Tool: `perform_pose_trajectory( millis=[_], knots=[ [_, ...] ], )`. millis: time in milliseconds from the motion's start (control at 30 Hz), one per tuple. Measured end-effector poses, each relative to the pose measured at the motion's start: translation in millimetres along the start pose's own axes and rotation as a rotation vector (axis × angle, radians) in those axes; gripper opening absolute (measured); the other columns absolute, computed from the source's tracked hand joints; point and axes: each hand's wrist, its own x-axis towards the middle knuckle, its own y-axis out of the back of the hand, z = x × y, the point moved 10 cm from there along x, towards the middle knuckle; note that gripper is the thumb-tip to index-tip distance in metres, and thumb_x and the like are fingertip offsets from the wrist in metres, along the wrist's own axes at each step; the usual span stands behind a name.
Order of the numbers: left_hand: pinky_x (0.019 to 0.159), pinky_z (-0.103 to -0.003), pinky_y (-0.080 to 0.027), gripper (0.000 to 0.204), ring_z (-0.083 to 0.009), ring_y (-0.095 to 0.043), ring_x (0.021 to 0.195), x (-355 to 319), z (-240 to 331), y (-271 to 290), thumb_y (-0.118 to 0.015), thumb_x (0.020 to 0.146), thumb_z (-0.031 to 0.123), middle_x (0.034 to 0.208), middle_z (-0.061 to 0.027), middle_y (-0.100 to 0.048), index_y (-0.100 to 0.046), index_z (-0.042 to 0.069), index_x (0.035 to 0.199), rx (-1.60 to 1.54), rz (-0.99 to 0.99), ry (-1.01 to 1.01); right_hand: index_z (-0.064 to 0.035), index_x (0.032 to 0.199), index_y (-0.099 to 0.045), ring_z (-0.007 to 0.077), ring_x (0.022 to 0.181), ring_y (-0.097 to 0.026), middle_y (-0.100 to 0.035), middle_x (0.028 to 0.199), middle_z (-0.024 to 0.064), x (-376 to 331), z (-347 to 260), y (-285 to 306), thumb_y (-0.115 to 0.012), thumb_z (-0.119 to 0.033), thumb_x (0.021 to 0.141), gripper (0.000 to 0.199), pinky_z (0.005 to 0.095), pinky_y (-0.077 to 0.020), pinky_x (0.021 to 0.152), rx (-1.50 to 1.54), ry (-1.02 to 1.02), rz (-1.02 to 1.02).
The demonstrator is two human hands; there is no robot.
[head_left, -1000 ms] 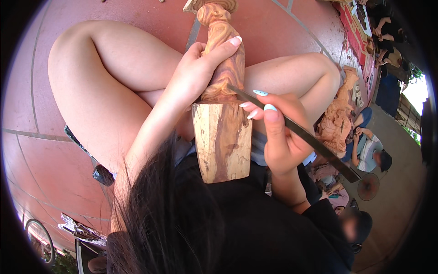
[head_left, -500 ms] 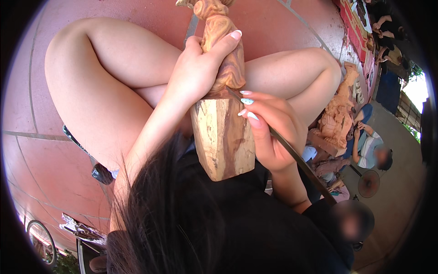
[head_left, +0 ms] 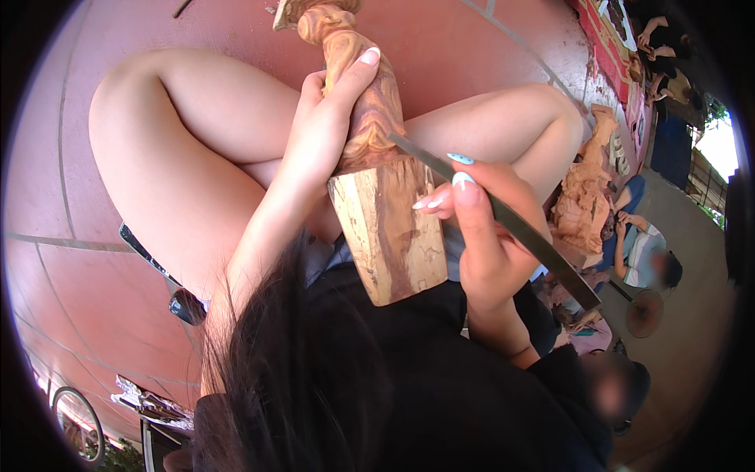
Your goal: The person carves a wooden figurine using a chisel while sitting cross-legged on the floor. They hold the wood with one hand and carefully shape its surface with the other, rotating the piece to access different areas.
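A carved wooden figure [head_left: 385, 212] with a blocky, uncarved base rests across my lap, its carved end pointing away from me. My left hand [head_left: 330, 126] wraps around the carved middle, thumb stretched along the top. My right hand [head_left: 484, 236] grips a long flat metal chisel [head_left: 527, 232], whose tip touches the wood just above the square base. My bare knees frame the piece on both sides. My dark hair hangs over the lower part of the view.
Red tiled floor [head_left: 79, 259] lies under me. To the right sits a person [head_left: 641, 256] beside a large pale wood carving [head_left: 586, 197], with a small fan [head_left: 645, 315] on the ground. A dark flat object [head_left: 145, 252] lies by my left thigh.
My right hand drew the chisel back and then pushed it forward again along the wood above the base. My left hand kept its hold on the figure.
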Motion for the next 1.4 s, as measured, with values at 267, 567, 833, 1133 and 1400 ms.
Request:
perform_pose_trajectory(
  millis=[267,567,833,1133,1400],
  knots=[
    [0.072,-0.028,-0.053,0.046,-0.0127,-0.062,0.081,5.6,18.9,14.3,-0.064,0.091,0.039,0.094,-0.0074,-0.061,-0.052,0.0,0.112,-0.214,0.084,-0.15,0.0078,0.1,-0.056,0.0182,0.064,-0.066,-0.065,0.077,0.0166,14.2,-7.3,-18.5,-0.055,0.003,0.092,0.01,0.0258,-0.0531,0.059,-0.017,0.033,-0.019],
    [0.076,-0.027,-0.051,0.061,-0.0143,-0.06,0.083,5.0,18.7,18.8,-0.069,0.086,0.042,0.095,-0.0118,-0.059,-0.045,-0.007,0.112,-0.145,0.122,-0.222,0.004,0.09,-0.063,0.0212,0.058,-0.055,-0.06,0.07,0.0115,7.0,-12.1,-23.2,-0.074,-0.009,0.083,0.018,0.0295,-0.044,0.054,-0.227,0.245,0.048],
    [0.077,-0.027,-0.05,0.063,-0.0152,-0.061,0.085,5.5,16.4,18.9,-0.068,0.086,0.043,0.097,-0.0136,-0.059,-0.044,-0.009,0.112,-0.122,0.13,-0.235,0.0033,0.094,-0.062,0.0227,0.06,-0.055,-0.058,0.072,0.0117,8.5,-10.0,-29.3,-0.072,-0.006,0.083,0.017,0.0315,-0.0442,0.054,-0.267,0.238,-0.004],
    [0.08,-0.028,-0.05,0.066,-0.0171,-0.061,0.089,4.0,17.0,22.9,-0.068,0.086,0.045,0.099,-0.0157,-0.06,-0.044,-0.01,0.113,-0.11,0.184,-0.26,0.0029,0.095,-0.062,0.023,0.057,-0.054,-0.057,0.075,0.0106,1.4,-27.8,-45.9,-0.075,-0.002,0.078,0.021,0.0311,-0.0441,0.051,-0.387,0.521,-0.136],
    [0.081,-0.029,-0.05,0.069,-0.0185,-0.061,0.091,10.2,13.8,25.1,-0.069,0.085,0.046,0.101,-0.0172,-0.06,-0.044,-0.011,0.114,-0.062,0.192,-0.282,0.0036,0.095,-0.062,0.0235,0.06,-0.055,-0.057,0.076,0.0111,6.1,-25.9,-38.4,-0.074,-0.003,0.079,0.021,0.0307,-0.0447,0.052,-0.347,0.482,-0.119]
  ],
)
